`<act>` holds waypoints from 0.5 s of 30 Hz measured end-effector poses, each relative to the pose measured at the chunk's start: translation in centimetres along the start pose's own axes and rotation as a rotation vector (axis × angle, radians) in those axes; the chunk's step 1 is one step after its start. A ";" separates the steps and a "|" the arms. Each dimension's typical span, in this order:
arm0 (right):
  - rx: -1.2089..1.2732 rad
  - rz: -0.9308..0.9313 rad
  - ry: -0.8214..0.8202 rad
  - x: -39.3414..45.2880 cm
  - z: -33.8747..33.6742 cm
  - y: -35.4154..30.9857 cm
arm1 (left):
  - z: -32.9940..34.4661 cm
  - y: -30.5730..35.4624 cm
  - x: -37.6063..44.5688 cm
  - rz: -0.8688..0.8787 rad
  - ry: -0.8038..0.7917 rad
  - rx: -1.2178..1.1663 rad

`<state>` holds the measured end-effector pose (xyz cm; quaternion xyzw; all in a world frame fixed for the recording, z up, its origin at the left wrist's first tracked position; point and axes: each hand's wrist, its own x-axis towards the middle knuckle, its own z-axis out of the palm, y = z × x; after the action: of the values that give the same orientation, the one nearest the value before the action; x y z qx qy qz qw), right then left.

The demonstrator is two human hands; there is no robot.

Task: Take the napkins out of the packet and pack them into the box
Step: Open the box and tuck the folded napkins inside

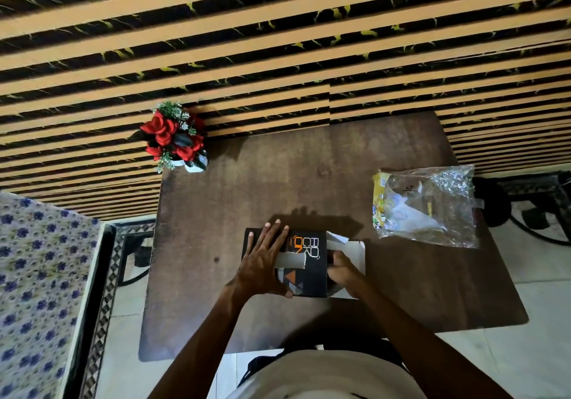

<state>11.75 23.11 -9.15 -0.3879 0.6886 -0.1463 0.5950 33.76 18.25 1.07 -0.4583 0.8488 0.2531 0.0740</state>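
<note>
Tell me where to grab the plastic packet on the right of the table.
Pinch the clear, crinkled far-right end of the packet from above: it looks like loose, slack film, while the yellow printed end faces the box. Probably use the right hand, which is nearer.

We see a dark wooden table (pixel 278 188). The black box (pixel 309 262) lies on it under both our hands, the plastic packet (pixel 432 207) beyond and right of our right hand, and a flower pot (pixel 176 139) far beyond our left hand, at the corner.
</note>
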 end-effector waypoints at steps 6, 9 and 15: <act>0.204 -0.011 0.078 -2.5 -2.8 -1.5 | -0.1 0.9 0.1 0.009 -0.030 0.007; 0.184 -0.055 0.497 -5.0 -4.1 -1.2 | 0.4 3.6 0.8 0.054 -0.008 0.053; 0.044 0.081 0.398 -6.1 -4.9 1.5 | 2.1 9.7 3.4 0.100 -0.106 0.238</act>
<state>6.57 27.11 -4.57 -0.3101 0.8042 -0.2111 0.4611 23.75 21.17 1.53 -0.3897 0.8894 0.1779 0.1596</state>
